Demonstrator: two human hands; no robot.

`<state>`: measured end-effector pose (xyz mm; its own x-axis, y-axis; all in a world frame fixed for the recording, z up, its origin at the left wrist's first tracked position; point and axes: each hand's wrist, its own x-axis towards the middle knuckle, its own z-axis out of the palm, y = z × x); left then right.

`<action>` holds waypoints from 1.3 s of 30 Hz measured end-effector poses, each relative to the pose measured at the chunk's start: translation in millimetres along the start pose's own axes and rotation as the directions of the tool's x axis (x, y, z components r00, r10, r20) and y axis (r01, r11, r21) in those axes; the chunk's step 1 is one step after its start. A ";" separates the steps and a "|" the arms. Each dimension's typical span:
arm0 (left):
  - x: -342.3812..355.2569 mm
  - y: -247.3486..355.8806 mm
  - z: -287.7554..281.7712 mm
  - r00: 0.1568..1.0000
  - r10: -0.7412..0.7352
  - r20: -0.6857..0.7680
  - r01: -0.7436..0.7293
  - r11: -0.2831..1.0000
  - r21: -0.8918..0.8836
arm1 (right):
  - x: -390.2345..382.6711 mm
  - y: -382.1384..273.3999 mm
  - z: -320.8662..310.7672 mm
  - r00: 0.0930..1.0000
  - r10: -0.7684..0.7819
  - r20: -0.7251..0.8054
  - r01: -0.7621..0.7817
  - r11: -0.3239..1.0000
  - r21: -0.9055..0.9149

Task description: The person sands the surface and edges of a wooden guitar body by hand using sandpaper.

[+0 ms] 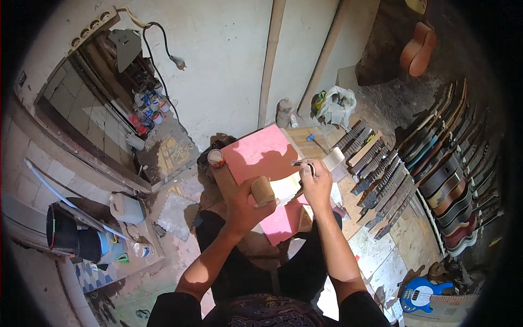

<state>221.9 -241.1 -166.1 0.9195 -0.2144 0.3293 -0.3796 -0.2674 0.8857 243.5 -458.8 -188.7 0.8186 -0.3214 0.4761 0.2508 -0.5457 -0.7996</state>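
My left hand (243,210) is closed round a tan roll (263,191) of wide strip, which could be tape or sandpaper. From the roll a pale strip (285,188), bright in the light, stretches across to my right hand (317,184). Those fingers are closed on it, and its loose end (333,158) curls out beyond them. A small dark metal tool (297,162), perhaps scissors, also sits in my right hand, mostly hidden by the fingers. Below both hands lies a pink board (251,151) on a low wooden surface in front of my knees.
A round tin (216,158) stands at the board's left edge. To the right, several guitar necks (381,180) lie in a row beside racked guitar bodies (449,201). A blue bass guitar (422,294) is at lower right. A white plastic bag (338,106) stands by the wall.
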 end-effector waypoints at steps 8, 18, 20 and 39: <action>9.8 9.8 -5.3 0.989 0.141 -0.054 -0.143 0.989 -0.035 | 1.1 -6.0 0.7 1.000 0.007 -0.004 -0.007 1.000 -0.020; 16.9 18.0 -0.4 0.969 0.187 -0.162 -0.190 0.982 -0.004 | 3.8 -6.7 4.7 1.000 0.002 -0.009 -0.003 0.999 -0.040; 18.3 17.3 0.9 0.969 0.186 -0.165 -0.188 0.982 0.003 | 4.9 -9.1 3.5 1.000 -0.010 -0.007 0.010 0.999 -0.035; 26.4 21.6 2.5 0.999 -0.021 -0.046 0.002 0.920 -0.392 | 3.8 -9.9 6.1 0.990 0.132 0.049 -0.131 0.991 -0.030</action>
<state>237.7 -254.9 -139.0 0.9312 -0.1653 0.3249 -0.3075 0.1224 0.9436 247.3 -449.8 -181.3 0.8689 -0.3524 0.3476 0.1259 -0.5218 -0.8437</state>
